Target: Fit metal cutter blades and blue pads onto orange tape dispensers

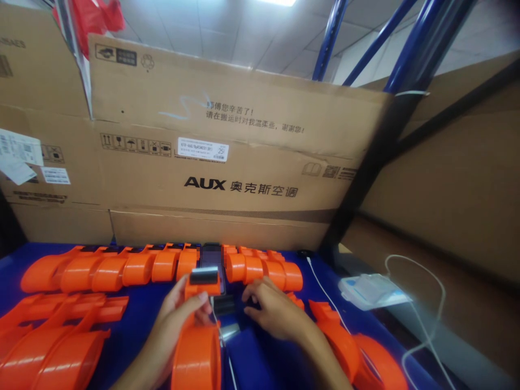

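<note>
My left hand [179,314] is wrapped round an orange plastic tape-dispenser body [199,346] that stands upright on the blue table [138,314]; its top end carries a small dark grey part [203,275]. My right hand [272,309] rests just to the right, fingers curled down onto small dark parts [225,306] on the table. What those fingers grip is hidden. A black phone [211,259] lies behind both hands.
Rows of like orange bodies line the back [122,268], left [52,346] and right [349,346] of the table. Large cardboard boxes [227,162] wall off the back. A white cable [325,292] and a clear plastic packet [371,290] lie at the right.
</note>
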`<state>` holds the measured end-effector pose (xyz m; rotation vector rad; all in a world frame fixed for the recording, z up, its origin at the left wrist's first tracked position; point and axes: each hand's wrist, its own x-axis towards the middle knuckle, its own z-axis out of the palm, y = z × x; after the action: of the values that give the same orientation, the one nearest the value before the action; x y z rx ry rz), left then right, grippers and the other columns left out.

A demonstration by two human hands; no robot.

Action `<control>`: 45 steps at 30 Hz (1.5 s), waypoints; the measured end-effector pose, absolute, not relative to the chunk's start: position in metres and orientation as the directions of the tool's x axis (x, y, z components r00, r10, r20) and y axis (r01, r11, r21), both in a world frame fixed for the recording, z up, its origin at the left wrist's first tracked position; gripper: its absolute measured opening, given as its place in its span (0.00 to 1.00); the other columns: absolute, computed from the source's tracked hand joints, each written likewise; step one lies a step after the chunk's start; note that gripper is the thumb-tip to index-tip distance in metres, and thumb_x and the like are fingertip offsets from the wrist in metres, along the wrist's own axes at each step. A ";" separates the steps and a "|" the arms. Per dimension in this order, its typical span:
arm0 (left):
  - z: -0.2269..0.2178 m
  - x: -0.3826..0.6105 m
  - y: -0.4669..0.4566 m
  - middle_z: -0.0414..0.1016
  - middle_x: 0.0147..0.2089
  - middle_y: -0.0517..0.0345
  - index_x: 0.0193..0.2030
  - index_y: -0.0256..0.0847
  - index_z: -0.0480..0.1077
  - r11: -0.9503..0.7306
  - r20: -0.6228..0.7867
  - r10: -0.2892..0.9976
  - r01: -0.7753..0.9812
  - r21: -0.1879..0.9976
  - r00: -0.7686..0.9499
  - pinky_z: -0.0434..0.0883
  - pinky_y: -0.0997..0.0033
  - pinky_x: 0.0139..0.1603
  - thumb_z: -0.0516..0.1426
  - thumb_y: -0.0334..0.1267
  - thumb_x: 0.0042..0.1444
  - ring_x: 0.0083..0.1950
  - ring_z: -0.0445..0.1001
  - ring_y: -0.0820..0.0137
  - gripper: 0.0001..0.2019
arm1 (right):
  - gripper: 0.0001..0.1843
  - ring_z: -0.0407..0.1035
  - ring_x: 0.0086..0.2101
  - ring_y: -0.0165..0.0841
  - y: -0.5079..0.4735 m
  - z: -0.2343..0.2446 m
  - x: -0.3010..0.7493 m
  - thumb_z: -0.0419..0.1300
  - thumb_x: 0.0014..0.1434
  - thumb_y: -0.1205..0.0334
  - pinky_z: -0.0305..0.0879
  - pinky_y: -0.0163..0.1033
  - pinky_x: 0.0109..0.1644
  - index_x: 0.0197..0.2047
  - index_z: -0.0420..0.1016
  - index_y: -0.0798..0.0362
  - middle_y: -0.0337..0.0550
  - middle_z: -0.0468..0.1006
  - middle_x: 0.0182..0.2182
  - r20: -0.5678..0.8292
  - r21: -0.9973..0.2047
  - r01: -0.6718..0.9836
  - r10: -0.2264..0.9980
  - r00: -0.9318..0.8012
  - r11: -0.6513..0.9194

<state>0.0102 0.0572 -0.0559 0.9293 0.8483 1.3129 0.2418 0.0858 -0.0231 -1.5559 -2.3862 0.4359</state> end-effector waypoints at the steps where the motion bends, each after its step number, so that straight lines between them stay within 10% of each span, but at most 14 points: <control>1: -0.056 0.010 0.058 0.78 0.29 0.63 0.43 0.42 0.70 0.029 0.005 0.996 -0.397 0.917 0.084 0.71 0.75 0.30 0.64 0.42 0.56 0.26 0.75 0.73 0.12 | 0.09 0.70 0.40 0.38 0.086 -0.023 0.242 0.64 0.56 0.65 0.67 0.39 0.46 0.42 0.79 0.51 0.44 0.75 0.39 0.044 -0.388 0.837 0.915 -0.402 0.386; 18: -0.054 0.012 0.054 0.77 0.30 0.63 0.41 0.42 0.70 0.006 0.024 0.998 -0.417 0.909 0.066 0.72 0.74 0.31 0.64 0.41 0.57 0.27 0.74 0.74 0.10 | 0.05 0.69 0.42 0.38 0.088 -0.023 0.243 0.61 0.61 0.66 0.67 0.43 0.49 0.42 0.73 0.51 0.45 0.75 0.41 0.174 -0.476 0.737 0.873 -0.456 0.479; 30: -0.054 0.012 0.054 0.76 0.30 0.63 0.48 0.42 0.69 -0.001 0.024 0.997 -0.296 0.955 0.074 0.71 0.74 0.32 0.65 0.46 0.57 0.28 0.74 0.74 0.17 | 0.21 0.69 0.24 0.29 0.089 -0.026 0.213 0.60 0.65 0.57 0.69 0.36 0.29 0.59 0.67 0.47 0.35 0.72 0.30 0.320 -0.931 0.102 0.920 -0.226 0.349; 45: -0.057 0.012 0.057 0.76 0.30 0.62 0.46 0.42 0.69 -0.027 0.043 0.998 -0.267 0.963 0.052 0.69 0.76 0.27 0.63 0.47 0.58 0.25 0.73 0.74 0.15 | 0.17 0.73 0.29 0.32 0.081 -0.026 0.193 0.69 0.58 0.57 0.70 0.33 0.28 0.38 0.62 0.47 0.36 0.77 0.31 0.325 -0.940 -0.179 0.921 -0.215 0.290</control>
<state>0.0121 0.0573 -0.0568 1.0602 0.9519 1.3084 0.1932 0.0814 -0.0264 -0.7432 -1.4061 1.2040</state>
